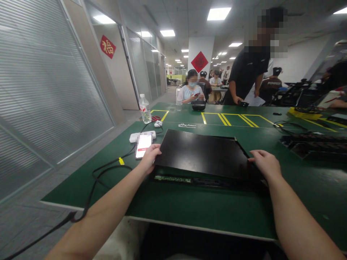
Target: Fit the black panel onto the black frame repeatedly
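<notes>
A flat, glossy black screen panel (202,151) is tilted above the green table (189,206). My left hand (148,159) pinches its left edge between thumb and fingers. At the opposite edge, my right hand (265,165) has its fingers curled closed round the panel's side. Under the panel's near edge lies a dark frame (217,182) with a green circuit board strip (172,178) along its left part. The rest of the frame is hidden by the panel. Close to my left hand lies a phone (143,145) with a lit screen.
A black cable (93,180) loops across the left side. Beyond the phone are a white device (132,137), a water bottle (145,110) and red-handled scissors (156,118). Dark slatted parts (311,144) lie at right. Across the table, one person (248,72) stands and another (191,92) sits.
</notes>
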A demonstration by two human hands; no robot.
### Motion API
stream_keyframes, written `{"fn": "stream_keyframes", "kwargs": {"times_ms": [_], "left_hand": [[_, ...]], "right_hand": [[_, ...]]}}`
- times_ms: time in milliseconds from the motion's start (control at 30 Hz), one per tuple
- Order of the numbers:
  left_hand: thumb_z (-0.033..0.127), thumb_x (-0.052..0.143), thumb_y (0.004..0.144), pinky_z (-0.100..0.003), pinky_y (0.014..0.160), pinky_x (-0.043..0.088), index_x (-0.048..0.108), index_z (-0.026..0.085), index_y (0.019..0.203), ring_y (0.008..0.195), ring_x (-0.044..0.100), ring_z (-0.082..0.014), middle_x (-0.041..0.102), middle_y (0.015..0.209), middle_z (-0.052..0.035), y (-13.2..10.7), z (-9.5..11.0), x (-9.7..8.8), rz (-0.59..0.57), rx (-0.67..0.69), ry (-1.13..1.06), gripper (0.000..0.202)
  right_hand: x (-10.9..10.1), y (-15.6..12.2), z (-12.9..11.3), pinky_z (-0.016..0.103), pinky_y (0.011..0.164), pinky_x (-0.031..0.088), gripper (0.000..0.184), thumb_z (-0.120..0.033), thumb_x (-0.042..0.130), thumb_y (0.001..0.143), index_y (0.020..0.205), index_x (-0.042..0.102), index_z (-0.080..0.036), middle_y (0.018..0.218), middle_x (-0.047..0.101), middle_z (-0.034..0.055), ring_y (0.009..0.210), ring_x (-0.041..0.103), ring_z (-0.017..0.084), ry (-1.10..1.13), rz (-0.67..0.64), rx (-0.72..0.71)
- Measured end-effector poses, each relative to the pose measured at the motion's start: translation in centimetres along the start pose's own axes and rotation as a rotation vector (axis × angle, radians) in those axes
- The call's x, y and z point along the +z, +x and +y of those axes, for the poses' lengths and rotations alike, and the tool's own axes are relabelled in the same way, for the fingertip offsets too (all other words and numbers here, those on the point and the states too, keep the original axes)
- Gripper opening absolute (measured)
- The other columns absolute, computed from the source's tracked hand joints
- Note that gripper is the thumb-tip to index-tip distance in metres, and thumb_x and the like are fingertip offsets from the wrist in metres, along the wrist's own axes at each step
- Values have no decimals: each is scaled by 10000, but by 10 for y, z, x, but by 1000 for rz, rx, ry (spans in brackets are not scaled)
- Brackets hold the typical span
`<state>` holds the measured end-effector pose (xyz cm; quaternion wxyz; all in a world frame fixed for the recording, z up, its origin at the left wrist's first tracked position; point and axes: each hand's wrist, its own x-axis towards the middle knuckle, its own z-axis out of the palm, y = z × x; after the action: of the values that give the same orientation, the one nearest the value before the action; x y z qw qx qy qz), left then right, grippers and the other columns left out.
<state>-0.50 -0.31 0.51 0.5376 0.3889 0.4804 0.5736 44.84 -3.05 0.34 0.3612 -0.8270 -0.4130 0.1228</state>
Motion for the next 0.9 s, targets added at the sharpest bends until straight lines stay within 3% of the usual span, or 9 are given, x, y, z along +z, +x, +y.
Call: {"fn": "stream_keyframes", "kwargs": {"times_ms": [267,567,900], "left_hand": [[167,643,507,-263,551,441,641,185,824,628,600,-183,663,692,-7,0,-1,0,11,-19,1,317],[197,798,580,-271,590,486,640,177,842,623,638,-168,706,721,-15,-1,-1,2,23,-46,-19,307],[111,805,601,-291,610,543,723,155,941,695,722,-210,779,821,-68,-2,3,-1,-120,-101,-74,353]], "right_hand": [[3,5,5,370,642,428,349,-435,559,783,969,781,-239,821,787,81,796,681,300,-45,17,-62],[3,4,3,402,696,453,324,-420,563,783,964,774,-256,838,786,82,868,679,336,-135,-5,-70],[3,3,5,376,621,450,337,-435,567,773,955,791,-261,843,783,81,757,668,298,-119,-9,-80]]}}
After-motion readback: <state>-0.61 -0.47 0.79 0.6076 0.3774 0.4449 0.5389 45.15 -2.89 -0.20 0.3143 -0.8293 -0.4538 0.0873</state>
